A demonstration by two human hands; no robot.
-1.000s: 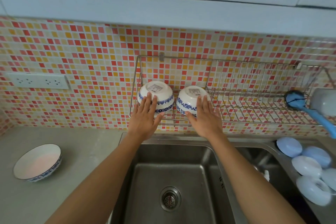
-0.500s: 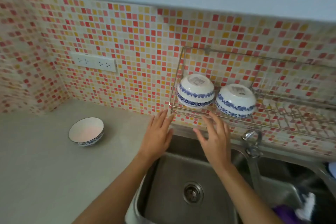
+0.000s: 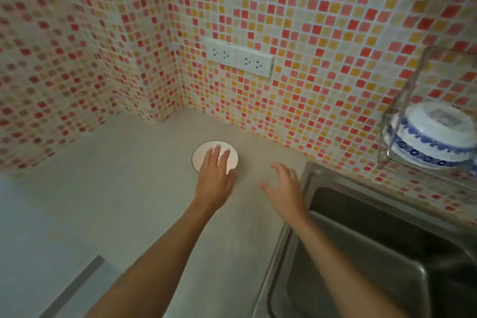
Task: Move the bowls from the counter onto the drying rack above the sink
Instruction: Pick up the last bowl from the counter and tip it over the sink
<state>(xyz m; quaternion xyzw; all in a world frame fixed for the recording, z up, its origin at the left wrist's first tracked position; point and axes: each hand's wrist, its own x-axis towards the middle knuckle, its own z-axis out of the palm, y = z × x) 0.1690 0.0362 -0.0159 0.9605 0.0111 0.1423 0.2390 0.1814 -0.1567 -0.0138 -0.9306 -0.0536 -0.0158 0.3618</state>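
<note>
White bowl [image 3: 204, 153] sits upright on grey counter [image 3: 116, 188], frame centre. Left hand [image 3: 215, 175] lies over its rim, fingers [image 3: 224, 156] spread inside, not clamped. Right hand [image 3: 285, 188] hovers beside, fingers apart, empty. Blue-patterned bowl [image 3: 433, 137] upside down on drying rack [image 3: 398, 108], right edge, above sink [image 3: 374, 253].

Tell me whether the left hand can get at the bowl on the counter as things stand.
Probably yes. The left hand is already over the bowl, fingers spread above its open mouth, with nothing between them. The right hand hovers beside it, open and empty, over bare counter.
</note>
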